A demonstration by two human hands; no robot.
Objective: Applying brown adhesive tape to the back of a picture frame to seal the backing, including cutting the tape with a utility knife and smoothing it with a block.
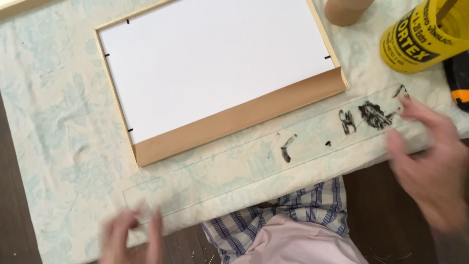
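Note:
A light wooden picture frame (239,117) lies face down on a pale floral cloth, with a white backing sheet (215,63) inside it. A long clear strip (234,171) lies along the table's near edge, and several small black metal clips (373,115) rest on its right part. My right hand (430,166) is blurred, with fingers spread and fingertips beside the clips at the strip's right end. My left hand (132,237) is also blurred, at the strip's left end near the table edge. Whether it grips the strip is unclear.
A yellow glue jar (420,36) with a stick in it stands at the back right. A brown cardboard tube (344,11) is behind the frame. A black and orange tool (459,83) lies at the right edge. Dark wooden floor (381,210) shows below the table.

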